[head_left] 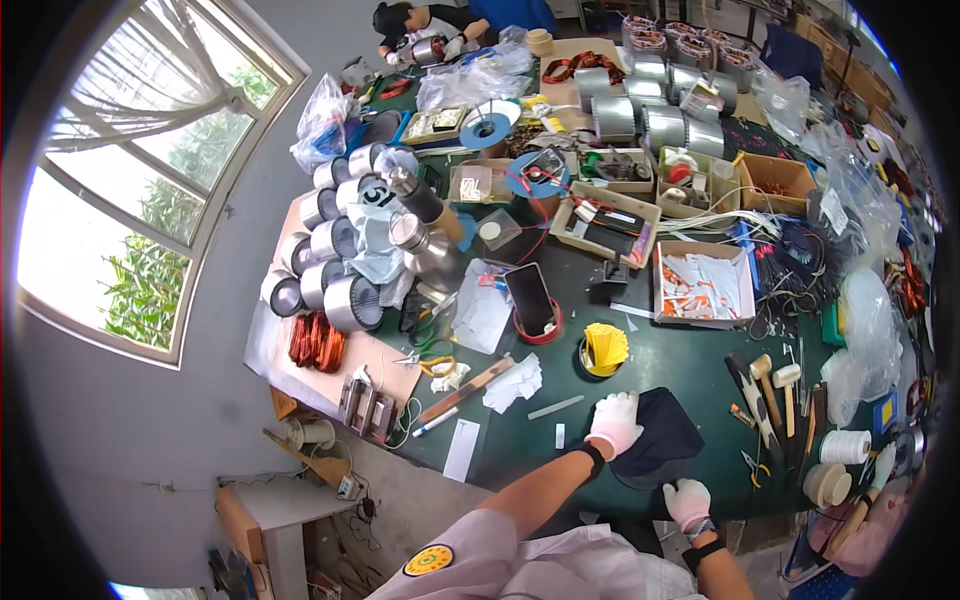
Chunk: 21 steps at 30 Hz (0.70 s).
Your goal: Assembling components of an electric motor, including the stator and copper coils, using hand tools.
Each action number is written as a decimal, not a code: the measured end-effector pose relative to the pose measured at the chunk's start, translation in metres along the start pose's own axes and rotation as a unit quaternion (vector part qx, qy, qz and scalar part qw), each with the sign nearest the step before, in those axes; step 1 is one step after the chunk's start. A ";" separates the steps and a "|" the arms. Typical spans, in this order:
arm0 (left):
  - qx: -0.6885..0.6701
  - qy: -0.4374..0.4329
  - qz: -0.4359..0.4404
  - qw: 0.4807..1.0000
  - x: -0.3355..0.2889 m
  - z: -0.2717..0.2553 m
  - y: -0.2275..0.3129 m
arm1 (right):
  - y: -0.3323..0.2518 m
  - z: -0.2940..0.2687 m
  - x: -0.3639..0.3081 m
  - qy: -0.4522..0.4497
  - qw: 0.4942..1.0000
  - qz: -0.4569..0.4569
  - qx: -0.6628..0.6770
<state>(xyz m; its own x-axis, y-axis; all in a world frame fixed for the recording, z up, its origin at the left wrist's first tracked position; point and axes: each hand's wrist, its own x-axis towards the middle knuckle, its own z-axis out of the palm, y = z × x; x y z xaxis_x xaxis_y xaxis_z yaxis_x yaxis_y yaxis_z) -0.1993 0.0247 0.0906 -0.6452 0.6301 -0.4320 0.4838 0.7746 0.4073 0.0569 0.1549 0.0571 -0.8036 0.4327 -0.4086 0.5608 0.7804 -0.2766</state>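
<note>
A dark navy cloth cap (662, 430) lies on the green table close to its front edge, its brim toward me. My left hand (614, 422), in a white glove, is closed on the cap's left side. At the lower right of the brim, my gloved right hand (688, 503) has its fingers curled against the edge; the fingertips are partly hidden. Just beyond my left hand stands a dark round container (590, 370) holding yellow slips (606, 346). A grey marker-like stick (556, 407) and a small white label (559, 436) lie to the left.
Mallets (787, 385), pliers (756, 468) and thread spools (846, 447) are on the right. A phone (532, 299), scissors (436, 364), copper coils (316, 342) and metal motor housings (352, 302) sit left. Beyond is a box of white pieces (704, 285). A co-worker (432, 28) works at the far end.
</note>
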 end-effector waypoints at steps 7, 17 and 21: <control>-0.130 0.066 -0.036 0.989 -0.014 0.040 -0.020 | -0.016 -0.001 0.012 -0.137 0.820 0.308 0.462; -0.327 -0.059 -0.017 0.943 -0.055 0.018 -0.076 | 0.006 0.008 0.002 -0.172 0.843 0.208 0.466; -0.473 0.046 -0.134 0.869 -0.124 -0.035 -0.167 | 0.014 0.015 0.000 -0.183 0.879 0.182 0.401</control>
<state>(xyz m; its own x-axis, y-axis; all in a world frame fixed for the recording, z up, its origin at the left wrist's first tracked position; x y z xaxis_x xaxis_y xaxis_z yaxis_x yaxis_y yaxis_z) -0.2210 -0.1847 0.1041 -0.7249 0.3935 -0.5653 -0.3666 0.4744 0.8004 0.0673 0.1590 0.0402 -0.5067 0.2990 -0.8086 0.8454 -0.0113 -0.5340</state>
